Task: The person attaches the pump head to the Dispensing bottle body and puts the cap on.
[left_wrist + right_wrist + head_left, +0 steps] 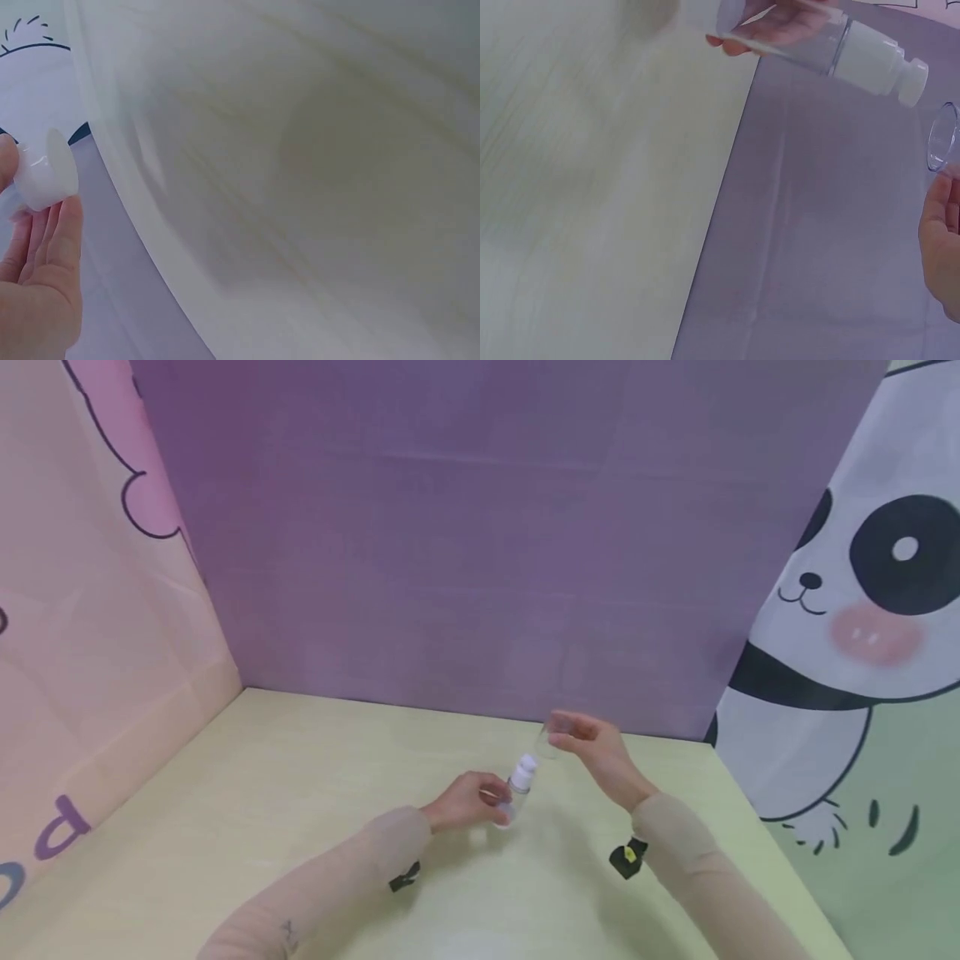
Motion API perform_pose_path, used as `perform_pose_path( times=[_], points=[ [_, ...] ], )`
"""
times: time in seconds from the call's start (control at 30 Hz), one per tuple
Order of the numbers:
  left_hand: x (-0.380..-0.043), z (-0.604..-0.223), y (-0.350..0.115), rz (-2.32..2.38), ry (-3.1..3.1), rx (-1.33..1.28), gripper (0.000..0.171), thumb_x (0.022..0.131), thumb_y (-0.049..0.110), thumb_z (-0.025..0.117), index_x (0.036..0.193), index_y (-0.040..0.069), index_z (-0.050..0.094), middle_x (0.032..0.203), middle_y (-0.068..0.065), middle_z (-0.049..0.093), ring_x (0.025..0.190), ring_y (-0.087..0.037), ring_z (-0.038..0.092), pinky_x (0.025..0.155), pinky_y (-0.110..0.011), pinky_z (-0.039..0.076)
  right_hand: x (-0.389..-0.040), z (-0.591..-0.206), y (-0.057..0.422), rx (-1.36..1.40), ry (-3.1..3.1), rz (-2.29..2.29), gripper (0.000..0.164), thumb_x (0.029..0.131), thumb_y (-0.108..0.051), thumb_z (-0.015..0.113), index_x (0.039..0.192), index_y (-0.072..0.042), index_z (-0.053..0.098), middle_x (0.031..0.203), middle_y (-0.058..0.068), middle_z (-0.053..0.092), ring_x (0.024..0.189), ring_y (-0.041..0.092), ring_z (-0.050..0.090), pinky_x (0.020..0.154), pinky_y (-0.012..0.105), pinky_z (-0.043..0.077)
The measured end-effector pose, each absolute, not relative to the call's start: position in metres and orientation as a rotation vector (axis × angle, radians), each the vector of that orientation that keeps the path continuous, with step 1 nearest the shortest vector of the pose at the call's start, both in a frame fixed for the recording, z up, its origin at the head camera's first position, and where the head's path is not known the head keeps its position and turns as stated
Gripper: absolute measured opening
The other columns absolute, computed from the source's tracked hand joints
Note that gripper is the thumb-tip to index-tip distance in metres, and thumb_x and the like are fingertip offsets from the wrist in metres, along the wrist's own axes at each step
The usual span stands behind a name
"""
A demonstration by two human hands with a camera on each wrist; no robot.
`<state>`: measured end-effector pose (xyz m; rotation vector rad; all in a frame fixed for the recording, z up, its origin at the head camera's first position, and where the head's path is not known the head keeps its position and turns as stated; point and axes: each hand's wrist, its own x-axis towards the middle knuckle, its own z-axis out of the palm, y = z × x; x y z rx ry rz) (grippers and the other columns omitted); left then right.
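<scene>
My left hand [463, 803] grips a small clear pump bottle [522, 777] by its lower body, fingers and thumb around it. The bottle tilts, its white pump head [870, 58] pointing toward the other hand. In the left wrist view, the bottle's whitish base [58, 174] shows between thumb and fingers. Up and to the right, my right hand [602, 758] pinches a clear cap [544, 743]. The cap's round open rim [933, 142] faces the pump head, with a short gap between them. Both things are held above the table.
The pale yellow table [300, 793] carries shadows of the arms. A purple backdrop [450, 543] rises behind it, a pink printed sheet [90, 627] stands on the left, and a panda-printed sheet [847, 743] on the right. Dark wrist mounts [628, 857] hang under the sleeves.
</scene>
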<state>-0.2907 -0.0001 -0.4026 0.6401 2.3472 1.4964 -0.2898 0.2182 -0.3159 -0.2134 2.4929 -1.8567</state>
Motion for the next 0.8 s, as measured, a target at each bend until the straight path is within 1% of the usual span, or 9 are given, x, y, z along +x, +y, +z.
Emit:
perform_pose_path(
  times=[0.07,0.2,0.33,0.63,0.8],
  points=[
    [-0.293,-0.403,-0.001,1.497,2.340,0.645,0.035,0.073,0.013,0.074,0.105,0.008,0.062,0.109,-0.007,0.063,0.102,-0.025,0.060,0.085,-0.035,0.049,-0.291,-0.316,0.212,-0.218,2.479,-1.878,0.049,0.080,-0.024,0.069,0.125,-0.014,0.053,0.124,0.008,0.057,0.106,0.011,0.056,0.099,0.039,0.039],
    [-0.298,-0.403,-0.002,1.501,2.323,0.662,0.034,0.074,0.013,0.074,0.105,0.007,0.062,0.108,-0.007,0.063,0.102,-0.025,0.060,0.085,-0.035,0.049,-0.295,-0.318,0.203,-0.245,2.460,-1.891,0.053,0.076,-0.029,0.072,0.124,-0.013,0.054,0.121,0.009,0.059,0.104,0.011,0.057,0.096,0.038,0.041],
    [-0.302,-0.404,-0.004,1.501,2.321,0.664,0.032,0.074,0.013,0.074,0.104,0.009,0.063,0.107,-0.006,0.063,0.101,-0.024,0.060,0.085,-0.034,0.049,-0.298,-0.320,0.197,-0.265,2.449,-1.889,0.056,0.073,-0.032,0.074,0.122,-0.012,0.055,0.119,0.008,0.060,0.103,0.011,0.058,0.096,0.038,0.041],
    [-0.303,-0.404,0.000,1.495,2.337,0.648,0.033,0.074,0.015,0.074,0.105,0.010,0.063,0.109,-0.006,0.062,0.103,-0.023,0.060,0.086,-0.034,0.049,-0.296,-0.326,0.198,-0.268,2.451,-1.848,0.056,0.073,-0.035,0.074,0.122,-0.014,0.057,0.120,0.007,0.060,0.105,0.013,0.057,0.096,0.039,0.041],
    [-0.303,-0.404,0.003,1.518,2.325,0.657,0.033,0.074,0.014,0.074,0.104,0.008,0.063,0.109,-0.007,0.063,0.102,-0.024,0.060,0.086,-0.034,0.049,-0.296,-0.326,0.198,-0.273,2.452,-1.834,0.057,0.073,-0.036,0.073,0.122,-0.013,0.057,0.121,0.006,0.060,0.110,0.016,0.055,0.097,0.040,0.040]
  ],
)
